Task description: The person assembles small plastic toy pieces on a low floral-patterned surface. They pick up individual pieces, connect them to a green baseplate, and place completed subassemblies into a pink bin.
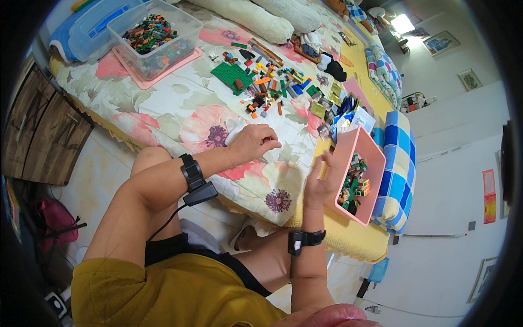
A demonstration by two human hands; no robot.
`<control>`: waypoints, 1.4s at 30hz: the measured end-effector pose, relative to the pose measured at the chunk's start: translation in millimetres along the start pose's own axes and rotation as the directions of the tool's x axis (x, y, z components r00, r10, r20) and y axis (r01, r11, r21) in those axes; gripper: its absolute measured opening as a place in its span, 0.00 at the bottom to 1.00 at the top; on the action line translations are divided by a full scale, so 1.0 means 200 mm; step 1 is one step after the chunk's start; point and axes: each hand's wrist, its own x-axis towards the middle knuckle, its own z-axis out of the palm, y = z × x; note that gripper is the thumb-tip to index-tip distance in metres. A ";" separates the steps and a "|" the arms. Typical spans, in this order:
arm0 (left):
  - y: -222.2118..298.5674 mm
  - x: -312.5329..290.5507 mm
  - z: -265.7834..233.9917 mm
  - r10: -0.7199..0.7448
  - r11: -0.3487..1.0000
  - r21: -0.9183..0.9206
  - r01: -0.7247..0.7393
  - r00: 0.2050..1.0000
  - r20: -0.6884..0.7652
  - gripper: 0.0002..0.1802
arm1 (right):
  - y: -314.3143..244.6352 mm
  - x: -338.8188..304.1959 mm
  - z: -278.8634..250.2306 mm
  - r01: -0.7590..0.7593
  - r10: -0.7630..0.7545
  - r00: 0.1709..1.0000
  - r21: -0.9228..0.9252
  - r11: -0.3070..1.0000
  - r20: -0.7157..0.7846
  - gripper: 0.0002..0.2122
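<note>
My left hand [255, 144] is held over the flowered bedsheet [163, 103], its fingers curled in. Whatever it grips, if anything, is hidden. Beyond it lies a loose spread of building bricks [267, 84], with a green baseplate [229, 76] on its left side. To the right, my right hand [318, 182] is raised beside a pink bin [375, 166], thumb and fingers apart and somewhat blurred. No object shows in it. Inside the bin are mixed bricks [353, 184] and a puzzle cube [364, 187].
A clear plastic box [188, 35] of bricks stands on a pink tray [143, 83] at the far left. Bags and packets [343, 117] lie behind the pink bin. A folded checked quilt [395, 174] borders it on the right. White plush toys [256, 19] are at the back.
</note>
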 end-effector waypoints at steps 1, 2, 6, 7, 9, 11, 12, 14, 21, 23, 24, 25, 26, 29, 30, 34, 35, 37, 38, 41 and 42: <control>0.01 0.00 0.00 -0.060 0.997 -0.047 0.060 0.998 0.008 0.07 | -0.06 -0.02 0.03 0.034 -0.037 0.996 0.037 0.999 0.082 0.13; 0.01 0.01 0.00 -0.201 0.967 -0.141 0.210 0.977 0.076 0.08 | -0.11 -0.04 0.07 0.026 -0.040 0.992 0.116 0.993 0.116 0.14; 0.02 0.03 -0.04 -0.481 0.705 -0.383 0.597 0.799 0.360 0.10 | -0.25 -0.10 0.15 -0.074 -0.011 0.960 0.292 0.954 0.281 0.18; 0.02 0.03 -0.05 -0.490 0.630 -0.431 0.646 0.761 0.424 0.11 | -0.26 -0.11 0.16 -0.100 -0.003 0.949 0.311 0.945 0.315 0.19; 0.01 0.04 -0.05 -0.448 0.606 -0.473 0.639 0.766 0.461 0.12 | -0.27 -0.12 0.18 -0.112 0.004 0.954 0.343 0.933 0.301 0.19; 0.00 0.03 -0.05 -0.403 0.587 -0.516 0.624 0.778 0.482 0.13 | -0.28 -0.13 0.19 -0.146 0.032 0.958 0.387 0.910 0.286 0.18; 0.00 0.03 -0.05 -0.380 0.586 -0.534 0.609 0.789 0.483 0.13 | -0.27 -0.13 0.20 -0.166 0.053 0.957 0.387 0.907 0.287 0.17; 0.00 0.02 -0.04 -0.357 0.572 -0.548 0.611 0.786 0.504 0.13 | -0.27 -0.13 0.20 -0.206 0.096 0.953 0.386 0.899 0.286 0.15; 0.04 0.01 -0.05 -0.370 0.555 -0.539 0.634 0.768 0.523 0.12 | -0.22 -0.12 0.17 -0.118 0.041 0.967 0.297 0.948 0.252 0.10; 0.03 0.03 -0.05 -0.384 0.606 -0.531 0.592 0.803 0.456 0.12 | -0.13 -0.07 0.13 -0.081 0.041 0.983 0.218 0.973 0.181 0.10; 0.02 0.06 -0.07 -0.387 0.663 -0.504 0.554 0.830 0.402 0.11 | -0.08 -0.04 0.09 -0.109 0.096 0.992 0.171 0.979 0.084 0.09; -0.01 0.08 -0.09 -0.396 0.713 -0.468 0.523 0.850 0.346 0.11 | -0.02 -0.01 0.06 -0.153 0.155 0.988 0.129 0.980 -0.008 0.08; -0.03 0.11 -0.12 -0.366 0.840 -0.342 0.422 0.905 0.217 0.10 | 0.05 0.03 0.01 -0.200 0.209 0.973 0.091 0.976 -0.101 0.07; -0.12 0.15 -0.20 -0.277 0.957 0.077 0.280 0.960 -0.045 0.11 | 0.23 0.09 -0.14 -0.308 0.297 0.905 0.012 0.951 -0.306 0.08; -0.15 0.16 -0.23 -0.178 0.960 0.207 0.186 0.982 -0.055 0.13 | 0.29 0.09 -0.19 -0.392 0.373 0.880 -0.005 0.920 -0.295 0.09; -0.28 0.15 -0.25 0.098 0.818 0.570 -0.082 0.995 0.003 0.20 | 0.48 0.04 -0.33 -0.564 0.531 0.823 -0.185 0.805 -0.202 0.11; -0.31 0.14 -0.23 0.097 0.776 0.624 -0.095 0.995 0.031 0.21 | 0.52 0.02 -0.35 -0.583 0.558 0.812 -0.259 0.770 -0.169 0.12; -0.36 0.12 -0.19 0.067 0.728 0.676 -0.119 0.992 0.102 0.24 | 0.58 -0.01 -0.35 -0.609 0.596 0.792 -0.227 0.760 -0.131 0.12; -0.38 0.12 -0.18 -0.023 0.697 0.710 -0.100 0.987 0.162 0.25 | 0.60 -0.02 -0.35 -0.612 0.606 0.788 -0.245 0.752 -0.109 0.12; -0.41 0.10 -0.15 -0.021 0.724 0.677 -0.133 0.977 0.214 0.20 | 0.62 -0.04 -0.34 -0.613 0.606 0.789 -0.204 0.763 -0.103 0.13; -0.42 0.10 -0.15 -0.008 0.733 0.667 -0.136 0.978 0.209 0.18 | 0.62 -0.04 -0.33 -0.597 0.585 0.802 -0.180 0.782 -0.116 0.12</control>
